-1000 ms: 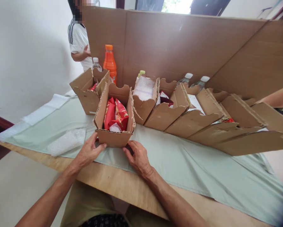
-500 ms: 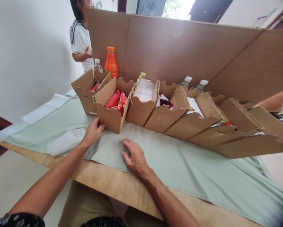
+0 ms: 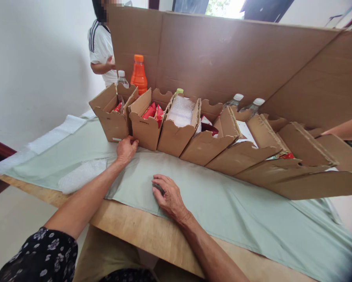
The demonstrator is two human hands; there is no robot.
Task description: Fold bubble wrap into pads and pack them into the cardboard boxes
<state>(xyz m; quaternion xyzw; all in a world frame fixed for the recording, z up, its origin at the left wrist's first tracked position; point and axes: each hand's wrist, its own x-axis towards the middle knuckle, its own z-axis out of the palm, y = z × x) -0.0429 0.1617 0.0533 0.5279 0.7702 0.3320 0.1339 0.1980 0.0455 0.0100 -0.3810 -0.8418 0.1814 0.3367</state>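
My left hand (image 3: 127, 149) is at the lower front corner of a cardboard box (image 3: 145, 133), its fingers bent against the corner and the thumb in front. Inside that box, second from the left in the row, are red packets (image 3: 149, 111). To its left stands another cardboard box (image 3: 112, 124), also with something red inside. On its right side, a cardboard box (image 3: 172, 137) has bubble wrap (image 3: 181, 111) in its top. My right hand (image 3: 170, 196) lies on the pale green cloth (image 3: 205, 184), fingers loosely curved, thumb apart, with nothing visible in it.
More slanted cardboard boxes (image 3: 208, 150) continue rightward. Behind them rises a tall cardboard panel (image 3: 222, 58), with an orange bottle (image 3: 139, 76) and clear bottles before it. Loose bubble wrap (image 3: 83, 174) lies by my left forearm. A person (image 3: 102, 51) stands behind; another arm (image 3: 344, 127) shows at right.
The box with red packets has moved back and right into line with its neighbours, and my left hand has followed it. My right hand stays nearly where it was, its fingers slightly more curved.
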